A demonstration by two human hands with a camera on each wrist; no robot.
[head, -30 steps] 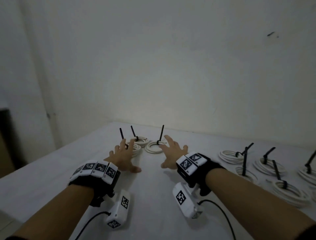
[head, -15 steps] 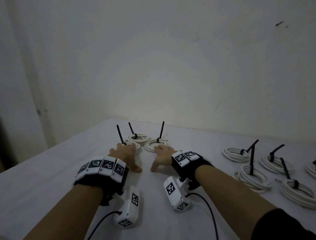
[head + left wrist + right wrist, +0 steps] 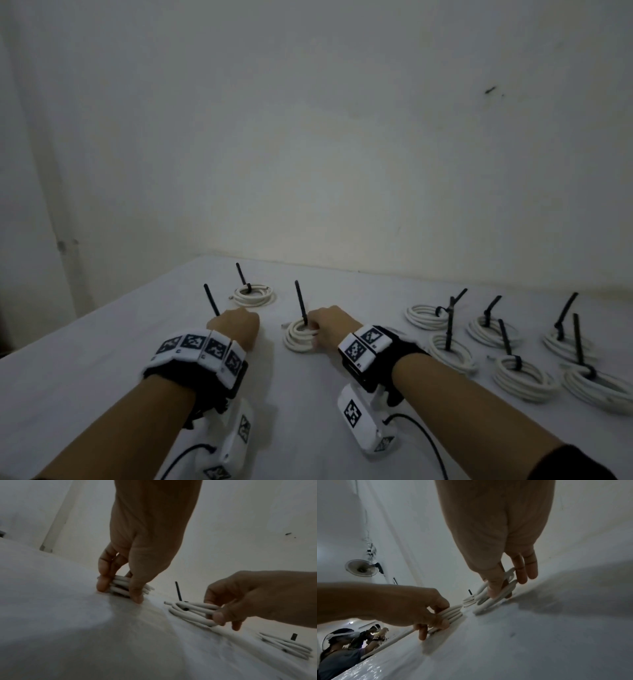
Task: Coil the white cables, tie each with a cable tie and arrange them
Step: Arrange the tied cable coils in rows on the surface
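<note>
My left hand (image 3: 236, 325) grips a coiled white cable (image 3: 120, 586) between thumb and fingers on the white table (image 3: 85, 370); in the head view the hand hides that coil, and only its black cable tie tail (image 3: 211, 299) sticks up. My right hand (image 3: 330, 327) pinches the near side of a second tied coil (image 3: 298, 337), thumb over the strands (image 3: 498, 595), its tie tail (image 3: 301, 303) upright. A third tied coil (image 3: 253, 294) lies farther back, untouched.
Several tied white coils (image 3: 513, 349) with black tie tails lie in rows at the right of the table. The wall (image 3: 342, 171) stands close behind. The table's left edge (image 3: 44, 346) drops off. Other people (image 3: 342, 646) show beyond that edge in the right wrist view.
Both hands went from flat and spread near the coils to curled around one coil each. The two held coils have slid nearer to me, away from the third coil.
</note>
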